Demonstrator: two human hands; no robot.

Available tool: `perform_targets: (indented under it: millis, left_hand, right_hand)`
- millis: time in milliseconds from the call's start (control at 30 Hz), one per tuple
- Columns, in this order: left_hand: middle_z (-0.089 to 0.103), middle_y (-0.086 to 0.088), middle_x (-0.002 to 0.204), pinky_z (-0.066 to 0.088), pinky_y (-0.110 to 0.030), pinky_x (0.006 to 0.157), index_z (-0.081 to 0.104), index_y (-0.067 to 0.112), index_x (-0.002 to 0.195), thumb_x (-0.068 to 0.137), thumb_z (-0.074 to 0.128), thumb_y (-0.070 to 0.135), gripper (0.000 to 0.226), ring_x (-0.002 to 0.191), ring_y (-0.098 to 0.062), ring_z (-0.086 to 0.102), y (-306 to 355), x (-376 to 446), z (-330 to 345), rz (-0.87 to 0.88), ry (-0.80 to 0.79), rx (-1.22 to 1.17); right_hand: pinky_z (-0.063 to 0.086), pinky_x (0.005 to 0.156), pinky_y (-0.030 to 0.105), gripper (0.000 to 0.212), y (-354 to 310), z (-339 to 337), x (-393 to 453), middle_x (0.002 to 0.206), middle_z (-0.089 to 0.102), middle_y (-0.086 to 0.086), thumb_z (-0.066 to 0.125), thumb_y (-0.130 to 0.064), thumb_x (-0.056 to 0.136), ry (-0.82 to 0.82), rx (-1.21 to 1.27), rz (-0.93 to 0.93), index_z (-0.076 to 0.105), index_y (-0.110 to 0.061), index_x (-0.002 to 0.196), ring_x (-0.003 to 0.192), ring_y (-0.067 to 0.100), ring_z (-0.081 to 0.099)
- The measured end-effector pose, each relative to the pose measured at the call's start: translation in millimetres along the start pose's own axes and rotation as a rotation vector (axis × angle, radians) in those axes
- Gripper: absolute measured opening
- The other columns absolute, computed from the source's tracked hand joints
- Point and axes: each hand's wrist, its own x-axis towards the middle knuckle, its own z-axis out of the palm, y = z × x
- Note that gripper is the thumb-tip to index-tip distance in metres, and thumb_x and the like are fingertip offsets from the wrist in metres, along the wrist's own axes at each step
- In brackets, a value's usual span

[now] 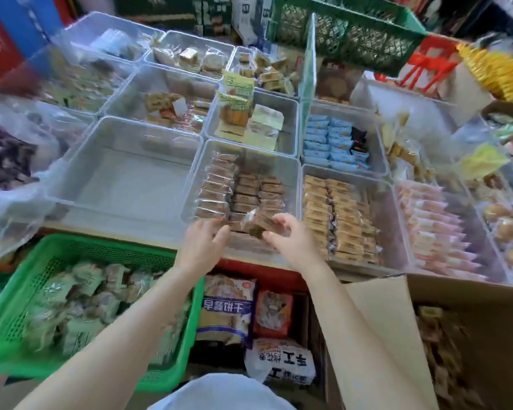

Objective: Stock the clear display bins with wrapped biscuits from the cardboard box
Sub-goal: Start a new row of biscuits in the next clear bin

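While rows wait, two hands (202, 241), one biscuit (259, 223).

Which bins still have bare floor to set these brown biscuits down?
The right hand holds a wrapped biscuit over the brown-biscuit bin; its far right corner is bare. The bin on its left is almost wholly bare. The tan-biscuit bin on the right is crowded.

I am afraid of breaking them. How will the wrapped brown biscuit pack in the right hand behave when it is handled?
The biscuit pack, pinched by the right hand, probably keeps its shape: it looks like a flat block. Its shiny clear wrap may be slippery. The biscuits are likely brittle, so squeeze gently.
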Motion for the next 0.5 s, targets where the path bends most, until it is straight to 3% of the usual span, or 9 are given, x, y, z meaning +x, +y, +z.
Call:
perform_targets:
  millis: [67,167,233,333,400,500]
  left_hand:
    - [0.027,-0.009,0.163,0.018,-0.046,0.124,0.032,0.015,0.155,0.100,0.049,0.044,0.065,0.152,-0.026,0.018,-41,5,-8,0.129,-0.057,0.345]
    - [-0.020,-0.010,0.165,-0.001,-0.044,0.126,-0.009,0.019,0.160,0.096,0.053,0.049,0.094,0.151,-0.029,-0.022,-68,5,-2,0.210,-0.206,0.603]
    - [-0.028,-0.012,0.162,-0.003,-0.044,0.126,-0.017,0.017,0.158,0.094,0.053,0.051,0.101,0.148,-0.031,-0.029,-69,6,1,0.215,-0.227,0.625]
    - [-0.030,-0.013,0.161,-0.004,-0.044,0.125,-0.019,0.015,0.157,0.094,0.052,0.054,0.102,0.148,-0.032,-0.029,-64,6,-1,0.196,-0.228,0.649]
    - [-0.032,-0.013,0.160,-0.004,-0.044,0.124,-0.021,0.015,0.156,0.095,0.052,0.053,0.103,0.148,-0.032,-0.029,-62,5,-3,0.184,-0.243,0.656]
    - [-0.033,-0.013,0.159,-0.002,-0.045,0.125,-0.022,0.016,0.156,0.095,0.052,0.052,0.102,0.147,-0.031,-0.031,-61,5,-5,0.180,-0.239,0.665]
  right_hand:
    - [0.038,0.071,0.019,0.031,-3,17,26,0.120,0.054,0.002,0.069,-0.025,0.094,0.055,-0.105,0.010,0.061,-0.030,0.124,0.092,0.012,0.055]
    - [0.035,0.065,0.017,0.037,-10,39,57,0.128,0.049,0.007,0.063,-0.021,0.098,0.066,-0.240,0.091,0.059,-0.029,0.133,0.080,0.008,0.049]
    - [0.040,0.076,0.022,0.039,-11,54,77,0.134,0.055,0.006,0.063,-0.024,0.098,-0.030,-0.352,0.154,0.058,-0.026,0.138,0.090,0.015,0.053]
    - [0.042,0.098,0.028,0.036,-12,76,97,0.142,0.059,0.000,0.054,-0.036,0.102,-0.262,-0.435,0.205,0.064,-0.021,0.134,0.123,0.023,0.056]
    - [0.041,0.098,0.029,0.036,-15,88,105,0.139,0.062,0.001,0.051,-0.037,0.104,-0.291,-0.431,0.241,0.069,-0.019,0.128,0.126,0.024,0.055]
    - [0.045,0.094,0.029,0.036,-13,100,121,0.130,0.067,0.003,0.061,-0.040,0.098,-0.229,-0.448,0.280,0.072,-0.014,0.121,0.121,0.024,0.060]
